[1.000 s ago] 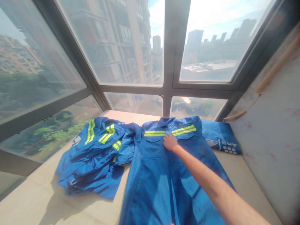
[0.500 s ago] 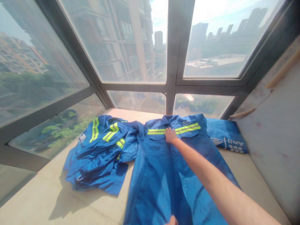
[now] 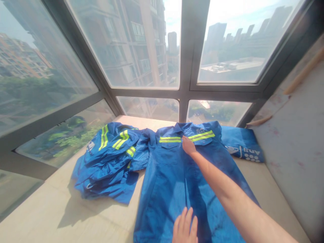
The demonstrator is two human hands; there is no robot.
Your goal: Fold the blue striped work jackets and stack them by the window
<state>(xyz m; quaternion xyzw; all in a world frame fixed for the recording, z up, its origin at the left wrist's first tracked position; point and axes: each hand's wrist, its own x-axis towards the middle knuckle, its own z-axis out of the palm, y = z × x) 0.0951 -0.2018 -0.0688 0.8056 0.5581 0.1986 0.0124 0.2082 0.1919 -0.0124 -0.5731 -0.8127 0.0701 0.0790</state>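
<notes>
A blue coverall with yellow-green reflective stripes lies spread on the pale ledge, its collar toward the window. My right hand is at the front opening on the chest, beside the stripe, with its fingers closed on the fabric edge. Low in the view, my left hand lies over the lower part of the coverall, its fingers apart and nothing in them.
To the left, a crumpled blue garment with reflective stripes lies on the ledge. A folded blue piece with white lettering sits at the back right. Framed windows and a wall border the ledge.
My left hand has come further up into view over the coverall, fingers spread. The right hand has shifted slightly right, its fingers now drawn together at the front opening.
</notes>
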